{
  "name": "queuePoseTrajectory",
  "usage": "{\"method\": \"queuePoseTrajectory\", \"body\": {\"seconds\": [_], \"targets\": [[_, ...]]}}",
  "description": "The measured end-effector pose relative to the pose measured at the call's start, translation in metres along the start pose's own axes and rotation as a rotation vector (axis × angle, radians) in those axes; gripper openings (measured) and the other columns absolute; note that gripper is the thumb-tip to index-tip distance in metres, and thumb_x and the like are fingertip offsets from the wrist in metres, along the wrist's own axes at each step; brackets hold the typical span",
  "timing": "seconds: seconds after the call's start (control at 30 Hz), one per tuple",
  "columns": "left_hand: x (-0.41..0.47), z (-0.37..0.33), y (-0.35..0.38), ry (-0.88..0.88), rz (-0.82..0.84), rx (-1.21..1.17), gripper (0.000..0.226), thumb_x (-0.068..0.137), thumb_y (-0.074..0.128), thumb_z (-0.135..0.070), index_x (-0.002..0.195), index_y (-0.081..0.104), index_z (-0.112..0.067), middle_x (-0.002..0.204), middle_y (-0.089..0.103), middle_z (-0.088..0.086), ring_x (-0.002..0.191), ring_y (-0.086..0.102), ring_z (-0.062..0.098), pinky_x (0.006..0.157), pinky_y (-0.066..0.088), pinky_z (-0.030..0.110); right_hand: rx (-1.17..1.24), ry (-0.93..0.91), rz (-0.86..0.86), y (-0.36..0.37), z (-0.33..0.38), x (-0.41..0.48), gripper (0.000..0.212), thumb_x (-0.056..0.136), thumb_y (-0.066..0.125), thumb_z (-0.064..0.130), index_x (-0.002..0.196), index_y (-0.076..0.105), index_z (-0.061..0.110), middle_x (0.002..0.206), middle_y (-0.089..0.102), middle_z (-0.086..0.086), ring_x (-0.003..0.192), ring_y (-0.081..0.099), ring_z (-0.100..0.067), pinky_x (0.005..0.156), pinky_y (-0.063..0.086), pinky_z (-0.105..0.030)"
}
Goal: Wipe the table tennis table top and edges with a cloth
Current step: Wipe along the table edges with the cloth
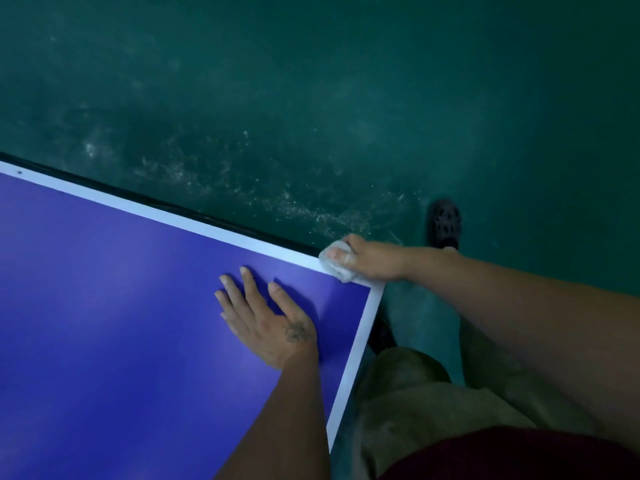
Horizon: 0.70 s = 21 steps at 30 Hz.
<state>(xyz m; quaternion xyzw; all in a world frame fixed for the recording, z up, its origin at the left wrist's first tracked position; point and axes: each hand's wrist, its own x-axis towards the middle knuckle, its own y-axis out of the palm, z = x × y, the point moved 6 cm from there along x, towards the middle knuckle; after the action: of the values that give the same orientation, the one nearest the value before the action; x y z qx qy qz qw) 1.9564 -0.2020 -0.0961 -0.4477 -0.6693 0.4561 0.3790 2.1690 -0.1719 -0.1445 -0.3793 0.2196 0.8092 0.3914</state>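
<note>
Looking down, you see one corner of the blue table tennis table (104, 306) filling the lower left, its top bordered by a white line (173, 216), with a dark band under the far edge. Around it spreads a dark green floor (311, 81), dimly lit, with pale scuffs and dusty flecks scattered near the table's far side. Your foot in a dark perforated clog (447, 221) stands on that floor past the corner. Your khaki trousers (415, 403) and a dark red shirt hem (519, 455) show at the lower right

Your left hand (270, 317) lies flat on the blue top, palm down, fingers straight and spread, a little way in from the corner, and it holds nothing. Your right hand (372, 261) reaches to the far edge just beside the corner, fingers curled and thumb on top, gripping a bunched white cloth (337, 268). The cloth sits on the white line at the very edge, pressed there under your thumb. Your hands are apart: the cloth is only in the right one, near your left fingertips but not touching them
</note>
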Motion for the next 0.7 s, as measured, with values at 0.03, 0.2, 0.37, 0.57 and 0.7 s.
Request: {"method": "queuePoseTrajectory", "body": {"seconds": [0.03,0.2,0.37,0.57,0.7], "targets": [[0.000,0.003,0.001,-0.038,-0.004,0.009,0.052,0.114,0.051,-0.034,0.164,0.048,-0.017,0.177,0.033,0.006,0.166,0.025,0.027,0.134,0.022,0.051,0.005,-0.005,0.013,0.001,-0.005,-0.006,0.057,0.110,0.043,0.058,0.136,0.056,0.009,0.128,0.063,-0.006,0.123,0.060,-0.025,0.109,0.045,-0.027],[-0.002,0.008,0.003,-0.143,0.021,0.033,0.056,0.113,0.050,-0.034,0.166,0.043,-0.018,0.178,0.029,0.006,0.167,0.021,0.028,0.134,0.019,0.054,-0.209,0.035,0.056,-0.001,-0.025,-0.030,0.087,0.105,0.049,0.066,0.169,0.013,0.020,0.169,0.038,-0.008,0.142,0.049,-0.024,0.103,0.036,-0.030],[-0.002,0.007,0.004,-0.119,0.038,0.052,0.057,0.112,0.048,-0.033,0.166,0.043,-0.014,0.179,0.027,0.009,0.167,0.019,0.031,0.134,0.019,0.056,-0.276,0.008,0.071,0.003,0.023,-0.005,0.053,0.110,0.047,0.057,0.148,0.045,0.020,0.156,0.049,-0.008,0.137,0.053,-0.026,0.108,0.041,-0.037],[-0.001,0.011,0.005,-0.136,0.041,0.038,0.055,0.113,0.044,-0.031,0.165,0.045,-0.014,0.179,0.027,0.008,0.168,0.018,0.029,0.135,0.016,0.055,-0.219,-0.054,-0.014,0.021,0.097,0.055,0.066,0.109,0.053,0.051,0.155,0.038,0.005,0.162,0.039,-0.017,0.146,0.045,-0.034,0.119,0.039,-0.045],[-0.004,0.011,0.003,-0.139,0.027,0.027,0.054,0.113,0.042,-0.029,0.164,0.046,-0.015,0.178,0.029,0.009,0.167,0.020,0.029,0.135,0.016,0.053,-0.165,-0.044,-0.034,0.021,0.060,0.027,0.051,0.110,0.056,0.044,0.145,0.041,0.010,0.156,0.043,-0.016,0.138,0.047,-0.025,0.117,0.036,-0.041]]}}
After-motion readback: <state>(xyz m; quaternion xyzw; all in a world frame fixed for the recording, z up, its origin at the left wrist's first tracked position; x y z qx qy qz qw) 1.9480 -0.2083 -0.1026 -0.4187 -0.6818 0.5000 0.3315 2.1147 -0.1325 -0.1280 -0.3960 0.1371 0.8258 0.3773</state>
